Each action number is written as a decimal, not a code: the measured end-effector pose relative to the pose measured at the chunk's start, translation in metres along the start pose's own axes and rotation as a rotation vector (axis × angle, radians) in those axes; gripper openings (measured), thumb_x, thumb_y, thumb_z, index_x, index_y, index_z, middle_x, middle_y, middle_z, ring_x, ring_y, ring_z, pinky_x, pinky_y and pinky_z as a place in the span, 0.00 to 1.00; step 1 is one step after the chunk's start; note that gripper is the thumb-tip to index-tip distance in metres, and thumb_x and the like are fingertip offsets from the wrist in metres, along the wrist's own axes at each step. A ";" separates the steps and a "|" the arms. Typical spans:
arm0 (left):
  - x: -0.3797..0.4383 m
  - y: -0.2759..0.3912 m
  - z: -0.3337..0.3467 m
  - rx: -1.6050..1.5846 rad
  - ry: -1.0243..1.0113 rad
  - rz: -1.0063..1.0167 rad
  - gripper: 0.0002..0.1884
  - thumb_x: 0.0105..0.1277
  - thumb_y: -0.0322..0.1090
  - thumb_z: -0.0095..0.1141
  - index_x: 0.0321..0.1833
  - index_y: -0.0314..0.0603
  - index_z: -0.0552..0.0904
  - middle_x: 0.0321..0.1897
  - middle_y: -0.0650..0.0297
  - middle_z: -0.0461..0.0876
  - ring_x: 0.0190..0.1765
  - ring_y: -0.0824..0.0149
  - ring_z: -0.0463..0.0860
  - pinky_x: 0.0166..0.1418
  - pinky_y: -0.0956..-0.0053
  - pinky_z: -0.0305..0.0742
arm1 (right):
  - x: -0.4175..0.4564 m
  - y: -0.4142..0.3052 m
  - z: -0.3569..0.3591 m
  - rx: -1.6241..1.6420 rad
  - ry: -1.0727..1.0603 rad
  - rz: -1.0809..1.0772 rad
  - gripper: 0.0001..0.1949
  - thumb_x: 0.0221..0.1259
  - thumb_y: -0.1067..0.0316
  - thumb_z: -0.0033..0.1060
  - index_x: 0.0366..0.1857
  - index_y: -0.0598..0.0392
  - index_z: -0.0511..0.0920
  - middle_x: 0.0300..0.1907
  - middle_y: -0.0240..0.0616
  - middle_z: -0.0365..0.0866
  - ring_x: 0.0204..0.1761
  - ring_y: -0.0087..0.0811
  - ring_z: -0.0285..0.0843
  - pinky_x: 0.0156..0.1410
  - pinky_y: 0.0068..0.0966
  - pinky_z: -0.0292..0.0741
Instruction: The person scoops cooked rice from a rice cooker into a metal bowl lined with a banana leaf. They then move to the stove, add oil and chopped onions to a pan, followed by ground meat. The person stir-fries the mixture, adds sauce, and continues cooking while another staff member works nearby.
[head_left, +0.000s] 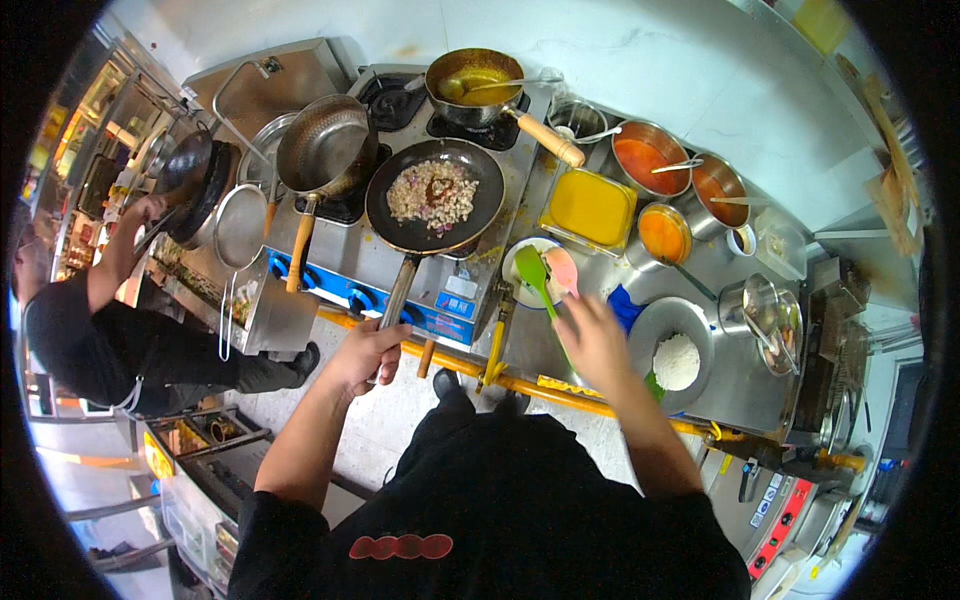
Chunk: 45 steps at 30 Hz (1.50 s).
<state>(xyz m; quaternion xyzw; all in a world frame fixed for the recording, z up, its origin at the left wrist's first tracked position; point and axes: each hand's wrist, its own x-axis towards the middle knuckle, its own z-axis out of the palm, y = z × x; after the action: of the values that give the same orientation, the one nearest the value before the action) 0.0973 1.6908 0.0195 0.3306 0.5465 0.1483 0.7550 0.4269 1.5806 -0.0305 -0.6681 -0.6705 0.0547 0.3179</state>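
My left hand (369, 352) is wrapped around the metal handle of a black frying pan (382, 169) on the gas stove. Chopped, pale and purplish food (431, 195), with a dark reddish dab of sauce or seasoning at its middle, lies in the pan. My right hand (596, 337), blurred, is over the counter by a green silicone spatula (532, 268) and a pink one (562, 270). Both spatula heads rest across a white plate (517, 296). The green handle passes by my fingers; whether they grip it is unclear.
A wooden-handled pan (330, 142) and a pan of oily liquid (472, 82) sit on the stove. Right of it stand a tub of yellow sauce (589, 206), pots of orange-red sauce (649, 154) and a bowl (637, 330) with white powder. A co-worker (90, 337) handles a wok at left.
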 end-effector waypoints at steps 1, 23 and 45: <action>-0.001 -0.001 0.004 0.011 0.021 0.016 0.17 0.69 0.38 0.60 0.24 0.45 0.69 0.10 0.70 0.63 0.09 0.73 0.64 0.13 0.75 0.60 | -0.035 0.016 0.029 -0.107 -0.120 0.096 0.26 0.54 0.61 0.71 0.57 0.54 0.75 0.46 0.48 0.77 0.47 0.50 0.79 0.52 0.43 0.78; -0.059 -0.051 -0.021 -0.075 -0.090 0.053 0.09 0.70 0.36 0.59 0.34 0.44 0.73 0.12 0.71 0.65 0.11 0.76 0.63 0.13 0.79 0.53 | -0.059 -0.087 -0.045 0.325 0.179 0.370 0.15 0.72 0.67 0.56 0.58 0.59 0.80 0.28 0.35 0.80 0.26 0.22 0.73 0.32 0.25 0.73; -0.120 -0.039 -0.140 0.246 -0.451 -0.165 0.09 0.72 0.33 0.59 0.37 0.46 0.71 0.16 0.72 0.66 0.15 0.78 0.64 0.17 0.81 0.55 | -0.047 -0.250 -0.061 -0.450 -0.053 0.179 0.15 0.58 0.67 0.67 0.50 0.53 0.84 0.28 0.39 0.77 0.30 0.42 0.79 0.34 0.37 0.76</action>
<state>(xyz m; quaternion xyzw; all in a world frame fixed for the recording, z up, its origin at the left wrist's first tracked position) -0.0804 1.6387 0.0550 0.3987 0.4036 -0.0588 0.8214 0.2372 1.4904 0.1257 -0.7772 -0.6120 -0.0507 0.1375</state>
